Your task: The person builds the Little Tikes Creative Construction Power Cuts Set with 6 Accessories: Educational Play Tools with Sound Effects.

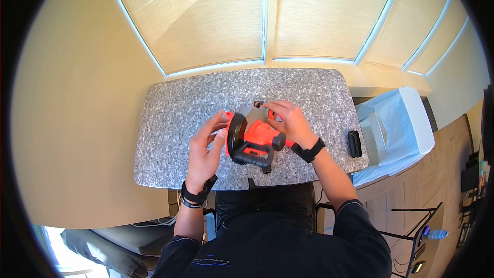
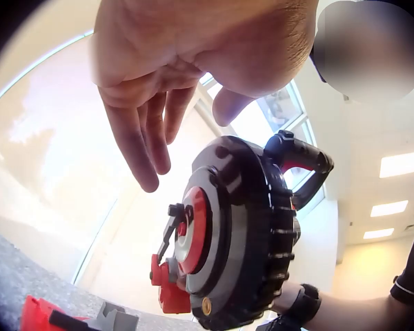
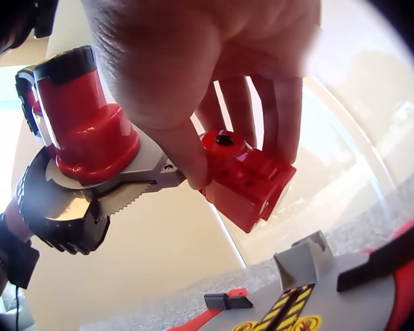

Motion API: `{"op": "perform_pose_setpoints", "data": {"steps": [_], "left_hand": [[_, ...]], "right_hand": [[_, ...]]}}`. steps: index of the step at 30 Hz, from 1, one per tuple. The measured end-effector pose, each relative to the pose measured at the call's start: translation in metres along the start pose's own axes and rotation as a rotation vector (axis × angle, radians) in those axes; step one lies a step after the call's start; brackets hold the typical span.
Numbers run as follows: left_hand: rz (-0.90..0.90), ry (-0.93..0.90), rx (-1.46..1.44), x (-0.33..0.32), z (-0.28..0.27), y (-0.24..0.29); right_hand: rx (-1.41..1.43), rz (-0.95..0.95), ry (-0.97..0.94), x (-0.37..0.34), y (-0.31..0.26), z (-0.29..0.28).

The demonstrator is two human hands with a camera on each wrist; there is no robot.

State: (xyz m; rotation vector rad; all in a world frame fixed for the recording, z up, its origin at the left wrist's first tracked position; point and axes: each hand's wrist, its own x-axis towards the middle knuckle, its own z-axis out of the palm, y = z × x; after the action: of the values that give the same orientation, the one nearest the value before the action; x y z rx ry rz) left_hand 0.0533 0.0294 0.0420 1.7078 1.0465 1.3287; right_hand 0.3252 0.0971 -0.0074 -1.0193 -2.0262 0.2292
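A toy miter saw with a red motor housing (image 1: 260, 133), a black blade guard (image 1: 237, 134) and a black loop handle (image 2: 307, 158) is over the table, in front of the person. My right hand (image 1: 292, 123) pinches the red block (image 3: 245, 181) at the end of the saw's grey arm, thumb on one side and fingers on the other. To the left of the guard is my left hand (image 1: 203, 150), fingers loosely bent and holding nothing. Below the saw head lies a grey and red base (image 3: 352, 279) with yellow-black stripes; in the head view the saw mostly hides it.
The speckled grey table (image 1: 180, 103) stands against a wall with shaded windows. A black oblong object (image 1: 354, 144) lies near its right edge. Beyond that edge is a bin (image 1: 409, 123) with a white liner. A bottle (image 1: 437, 234) is at lower right.
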Motion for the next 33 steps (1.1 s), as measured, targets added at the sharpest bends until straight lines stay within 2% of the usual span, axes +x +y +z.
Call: {"op": "perform_pose_setpoints", "data": {"steps": [2,7,10,11,12,14,15,20,22,23,25,33], "left_hand": [[-0.016,0.006,0.018,0.000,-0.004,-0.005],[-0.093,0.015,0.066,0.000,-0.006,-0.007],[-0.161,-0.039,0.128,-0.002,-0.001,-0.021],[-0.155,-0.084,0.192,-0.003,0.001,-0.029],[-0.149,-0.129,0.257,-0.004,0.003,-0.036],[-0.145,-0.173,0.327,-0.009,0.007,-0.043],[-0.141,-0.219,0.398,-0.010,0.009,-0.045],[-0.053,-0.284,0.500,-0.022,0.019,-0.070],[-0.032,-0.307,0.524,-0.028,0.023,-0.079],[-0.033,-0.347,0.559,-0.031,0.025,-0.085],[-0.035,-0.384,0.593,-0.035,0.028,-0.094],[-0.032,-0.483,0.629,-0.041,0.034,-0.106]], "right_hand": [[0.042,-0.008,0.007,0.005,0.006,-0.004],[0.208,0.155,-0.120,0.019,0.019,-0.015],[0.241,0.154,-0.141,0.028,0.028,-0.015],[0.260,0.029,-0.096,0.032,0.033,-0.013],[0.259,0.028,-0.097,0.031,0.036,-0.009],[0.368,0.132,-0.038,0.032,0.035,-0.005],[0.375,0.321,-0.211,0.034,0.034,-0.011],[0.311,0.500,-0.232,0.047,0.029,-0.011],[0.474,0.565,-0.350,0.051,0.033,-0.016],[0.397,0.531,-0.407,0.046,0.059,-0.005],[0.411,0.496,-0.441,0.042,0.075,0.003],[0.442,0.387,-0.411,0.041,0.075,0.008]]}}
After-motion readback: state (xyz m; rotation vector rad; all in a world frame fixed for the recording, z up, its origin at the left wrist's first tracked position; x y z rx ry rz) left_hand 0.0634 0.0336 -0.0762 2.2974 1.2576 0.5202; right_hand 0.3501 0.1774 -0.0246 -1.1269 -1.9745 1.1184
